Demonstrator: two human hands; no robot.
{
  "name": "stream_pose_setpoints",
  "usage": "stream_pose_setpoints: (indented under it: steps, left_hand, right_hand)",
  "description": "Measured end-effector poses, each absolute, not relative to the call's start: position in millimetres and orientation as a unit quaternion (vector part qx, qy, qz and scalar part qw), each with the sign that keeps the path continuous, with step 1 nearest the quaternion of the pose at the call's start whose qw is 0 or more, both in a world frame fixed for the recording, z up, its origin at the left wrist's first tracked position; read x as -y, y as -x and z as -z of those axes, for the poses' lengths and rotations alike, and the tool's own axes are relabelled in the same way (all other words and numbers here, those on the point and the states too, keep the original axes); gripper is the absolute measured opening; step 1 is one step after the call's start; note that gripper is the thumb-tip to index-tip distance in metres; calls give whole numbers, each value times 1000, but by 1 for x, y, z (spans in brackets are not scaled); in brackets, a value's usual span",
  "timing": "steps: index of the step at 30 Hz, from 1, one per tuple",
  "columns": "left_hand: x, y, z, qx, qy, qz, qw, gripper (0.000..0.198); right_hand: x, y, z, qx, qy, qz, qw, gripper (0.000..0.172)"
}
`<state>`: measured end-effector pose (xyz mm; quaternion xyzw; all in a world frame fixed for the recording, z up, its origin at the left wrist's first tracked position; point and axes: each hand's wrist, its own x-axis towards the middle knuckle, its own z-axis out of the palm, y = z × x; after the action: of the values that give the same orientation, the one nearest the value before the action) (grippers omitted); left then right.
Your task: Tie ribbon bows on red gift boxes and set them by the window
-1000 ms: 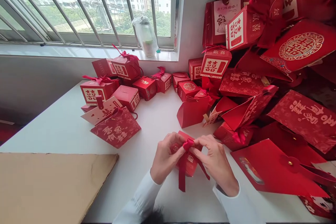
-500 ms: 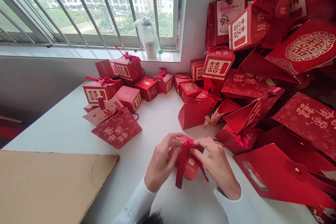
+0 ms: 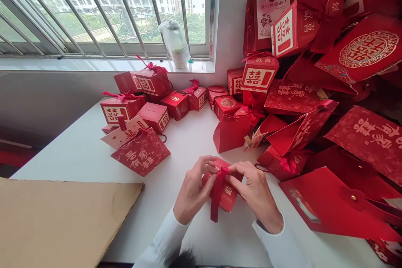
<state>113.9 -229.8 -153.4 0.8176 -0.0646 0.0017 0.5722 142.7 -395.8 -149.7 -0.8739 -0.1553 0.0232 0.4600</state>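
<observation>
A small red gift box (image 3: 228, 194) with a red ribbon (image 3: 217, 192) stands on the white table (image 3: 81, 150) right in front of me. My left hand (image 3: 193, 190) pinches the ribbon at the box's top from the left, fingers closed. From the right, my right hand (image 3: 256, 194) pinches the same ribbon, fingers closed too. A long ribbon tail hangs down the front of the box between the hands. Both sleeves are white.
Several red boxes (image 3: 153, 115) and a flat red bag (image 3: 141, 153) lie at the back left. A tall heap of red boxes and bags (image 3: 314, 104) fills the right side. Brown cardboard (image 3: 59, 217) covers the near left. A wrapped bottle (image 3: 176, 44) stands on the window sill.
The hands have stayed on the ribbon at the box's top. The two hanging tails have come together into one strand down the front. The view has shifted slightly.
</observation>
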Motion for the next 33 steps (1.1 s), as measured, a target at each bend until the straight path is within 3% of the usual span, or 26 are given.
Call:
stream_pose_setpoints:
  steps: [14, 24, 33]
  left_hand:
    - [231, -122, 152, 15, -823, -9, 568, 34]
    - [222, -134, 146, 33, -815, 50, 576, 52]
    - [220, -140, 146, 35, -823, 73, 562, 55]
  right_hand:
    - [391, -143, 155, 157, 867, -14, 472, 12]
    - [389, -144, 160, 174, 878, 32, 444, 13]
    - [392, -143, 160, 162, 877, 10, 452, 11]
